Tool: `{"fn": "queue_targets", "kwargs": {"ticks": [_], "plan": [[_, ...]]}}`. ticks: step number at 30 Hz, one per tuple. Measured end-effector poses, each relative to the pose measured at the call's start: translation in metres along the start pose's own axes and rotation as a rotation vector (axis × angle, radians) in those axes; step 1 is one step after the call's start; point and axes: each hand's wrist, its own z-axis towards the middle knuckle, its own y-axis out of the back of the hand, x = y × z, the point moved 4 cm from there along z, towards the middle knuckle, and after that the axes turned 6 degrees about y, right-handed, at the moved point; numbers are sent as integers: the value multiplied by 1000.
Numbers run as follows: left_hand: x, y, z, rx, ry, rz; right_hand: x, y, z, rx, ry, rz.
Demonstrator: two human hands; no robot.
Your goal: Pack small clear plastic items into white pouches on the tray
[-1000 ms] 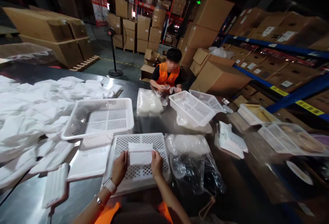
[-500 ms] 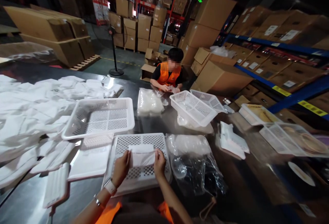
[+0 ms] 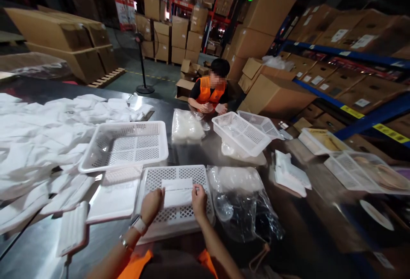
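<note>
A flat, folded white piece of what looks like cloth lies on an upturned white perforated basket. At its left edge my left hand is closed, the back of the hand facing up and the fingertips mostly hidden. My right hand pinches the right edge between thumb and fingers. A crease line runs across the piece between my hands. Just right of the basket lies a clear plastic bag with whitish contents in its far end.
An empty-looking white basket stands behind, left, beside a heap of white pieces. A white power strip lies front left. Across the table a person in an orange vest handles small clear items near more baskets.
My left hand has rolled over so its back faces up more. The white piece lies flatter and has shifted slightly. The person opposite has moved their hands apart.
</note>
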Motion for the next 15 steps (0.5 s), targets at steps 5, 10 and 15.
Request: {"fn": "queue_targets", "kwargs": {"ticks": [5, 10, 15], "plan": [[-12, 19, -5, -64, -64, 88, 14, 11, 1, 60, 86, -270], [-49, -9, -26, -175, -458, 16, 48, -8, -13, 400, 641, -347], [-28, -48, -23, -72, -236, -504, 36, -29, -10, 533, 389, -197]]}}
